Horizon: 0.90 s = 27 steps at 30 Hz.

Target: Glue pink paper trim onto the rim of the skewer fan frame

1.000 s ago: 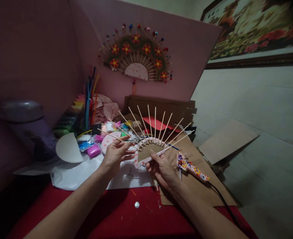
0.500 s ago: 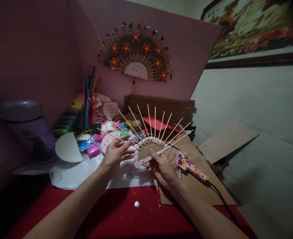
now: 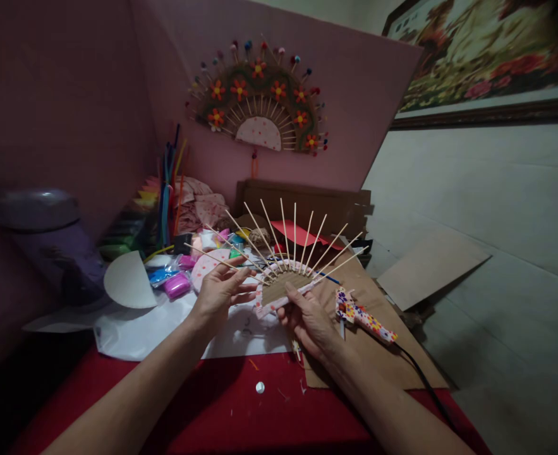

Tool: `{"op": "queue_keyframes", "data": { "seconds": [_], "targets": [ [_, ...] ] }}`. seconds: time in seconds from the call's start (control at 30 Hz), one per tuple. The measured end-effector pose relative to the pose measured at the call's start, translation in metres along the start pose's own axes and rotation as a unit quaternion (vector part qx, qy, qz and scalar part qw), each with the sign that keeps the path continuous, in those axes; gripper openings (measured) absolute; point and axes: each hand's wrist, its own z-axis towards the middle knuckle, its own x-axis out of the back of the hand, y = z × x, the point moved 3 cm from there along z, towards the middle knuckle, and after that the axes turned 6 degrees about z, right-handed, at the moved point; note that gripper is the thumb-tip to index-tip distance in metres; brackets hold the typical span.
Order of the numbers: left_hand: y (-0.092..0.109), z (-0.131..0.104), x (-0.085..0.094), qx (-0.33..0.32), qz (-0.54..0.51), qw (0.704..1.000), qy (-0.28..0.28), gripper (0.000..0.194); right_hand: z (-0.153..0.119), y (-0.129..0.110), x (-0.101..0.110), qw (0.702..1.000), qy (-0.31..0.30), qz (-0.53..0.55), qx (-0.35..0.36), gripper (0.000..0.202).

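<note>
Above the red-covered surface (image 3: 179,411), as the head camera sees it, the right hand (image 3: 307,322) pinches a half-round cardboard piece (image 3: 281,291) by its straight lower edge, the thumb pressed on the bare brown face and the other fingers behind. Dotted fabric trims this piece, and thin wooden sticks (image 3: 282,229) fan outward from its curve. Beside its left end is the left hand (image 3: 218,300), fingers loosely spread near the outermost sticks; whether they touch one I cannot tell. Right of the hands, a flower-patterned glue gun (image 3: 366,321) lies on a flat cardboard sheet (image 3: 368,366). To the left, a white half-disc (image 3: 129,281) stands near bright packets (image 3: 177,285). Behind, a decorated fan (image 3: 260,91) with orange flowers hangs against a pink panel (image 3: 354,107).
</note>
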Motion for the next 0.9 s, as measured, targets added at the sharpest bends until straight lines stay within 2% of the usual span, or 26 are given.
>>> {"op": "queue_keyframes", "data": {
  "seconds": [0.9],
  "targets": [
    [0.0001, -0.001, -0.0007, 0.005, -0.014, 1.0, -0.005, 0.041, 0.0001, 0.0006, 0.0013, 1.0, -0.005, 0.017, 0.0, 0.021]
  ]
}}
